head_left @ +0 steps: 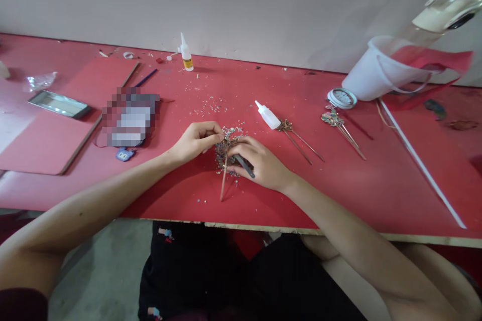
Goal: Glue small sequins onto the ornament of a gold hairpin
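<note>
On the red table [339,185] my left hand [196,139] pinches the ornate head of a metal hair stick [224,170], whose thin shaft points toward the table's front edge. My right hand [261,163] is closed round a dark slim tool [244,165], its tip at the same ornament. Both hands meet over a small heap of glittery chips [229,133]. A small white glue bottle [268,115] lies on its side just behind my right hand.
Two finished hair sticks [297,138] [344,130] lie to the right, by a round tin [342,98] and a tipped white bucket [372,72]. Another glue bottle [186,55] stands at the back. A red board [64,120] with a metal tray [59,104] sits left.
</note>
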`<action>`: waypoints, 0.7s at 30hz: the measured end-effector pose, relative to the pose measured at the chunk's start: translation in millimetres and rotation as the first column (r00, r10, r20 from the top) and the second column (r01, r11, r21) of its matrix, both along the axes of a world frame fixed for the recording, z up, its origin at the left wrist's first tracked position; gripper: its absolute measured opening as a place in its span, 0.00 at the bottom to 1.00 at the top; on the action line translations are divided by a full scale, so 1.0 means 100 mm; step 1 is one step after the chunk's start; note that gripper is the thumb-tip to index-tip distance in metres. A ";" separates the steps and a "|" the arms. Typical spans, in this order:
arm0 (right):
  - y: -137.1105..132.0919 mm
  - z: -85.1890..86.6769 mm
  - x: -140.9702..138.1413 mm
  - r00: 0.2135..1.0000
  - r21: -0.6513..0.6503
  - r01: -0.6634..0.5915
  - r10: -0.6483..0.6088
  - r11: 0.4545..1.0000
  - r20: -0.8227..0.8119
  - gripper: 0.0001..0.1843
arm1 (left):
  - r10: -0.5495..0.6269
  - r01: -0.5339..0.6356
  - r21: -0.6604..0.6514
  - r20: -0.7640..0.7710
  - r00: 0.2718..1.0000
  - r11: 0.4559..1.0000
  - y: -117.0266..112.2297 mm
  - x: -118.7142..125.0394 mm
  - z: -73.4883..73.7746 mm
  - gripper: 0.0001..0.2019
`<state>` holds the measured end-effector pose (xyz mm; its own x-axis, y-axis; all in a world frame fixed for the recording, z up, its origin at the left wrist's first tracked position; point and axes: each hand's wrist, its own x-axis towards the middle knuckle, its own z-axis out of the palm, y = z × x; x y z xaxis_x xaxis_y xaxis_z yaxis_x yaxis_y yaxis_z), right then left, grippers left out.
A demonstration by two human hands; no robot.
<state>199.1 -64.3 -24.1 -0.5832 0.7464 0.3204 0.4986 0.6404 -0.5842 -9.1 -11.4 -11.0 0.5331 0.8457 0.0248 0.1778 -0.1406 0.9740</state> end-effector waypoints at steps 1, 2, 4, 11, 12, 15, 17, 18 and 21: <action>0.00 0.00 -0.01 1.000 0.007 -0.025 0.025 1.000 0.011 0.09 | -0.001 0.001 -0.001 -0.002 1.000 1.000 0.00 0.00 0.00 0.08; 0.00 0.00 -0.02 0.999 0.018 -0.039 0.039 0.999 0.019 0.08 | -0.002 0.002 -0.002 -0.003 1.000 1.000 0.00 0.00 0.00 0.08; 0.01 0.00 -0.02 0.998 0.032 -0.048 0.047 0.998 0.033 0.05 | -0.005 0.005 0.000 -0.001 1.000 1.000 0.01 0.00 -0.01 0.08; 0.05 -0.04 0.09 1.000 0.049 0.026 -0.026 0.998 0.005 0.11 | 0.004 -0.004 0.005 -0.009 1.000 1.000 0.02 -0.01 -0.01 0.09; 0.06 -0.04 0.11 0.999 0.053 0.050 -0.050 0.997 -0.009 0.11 | 0.006 -0.006 0.006 -0.011 1.000 1.000 0.02 -0.01 -0.01 0.09; 0.06 -0.01 0.15 0.989 0.034 0.120 -0.116 0.992 -0.093 0.11 | 0.007 -0.007 0.003 -0.018 1.000 1.000 0.02 -0.01 -0.02 0.09; 0.05 0.02 0.17 0.975 -0.016 0.145 -0.145 0.989 -0.169 0.10 | 0.005 -0.005 0.001 -0.015 1.000 1.000 0.02 -0.01 -0.02 0.09; 0.05 0.03 0.18 0.967 -0.044 0.151 -0.157 0.988 -0.201 0.10 | 0.004 -0.004 0.001 -0.013 1.000 1.000 0.02 -0.01 -0.03 0.08; 0.03 0.06 0.21 0.953 -0.104 0.157 -0.178 0.982 -0.246 0.08 | -0.001 0.001 0.003 -0.010 1.000 1.000 0.02 -0.01 -0.03 0.08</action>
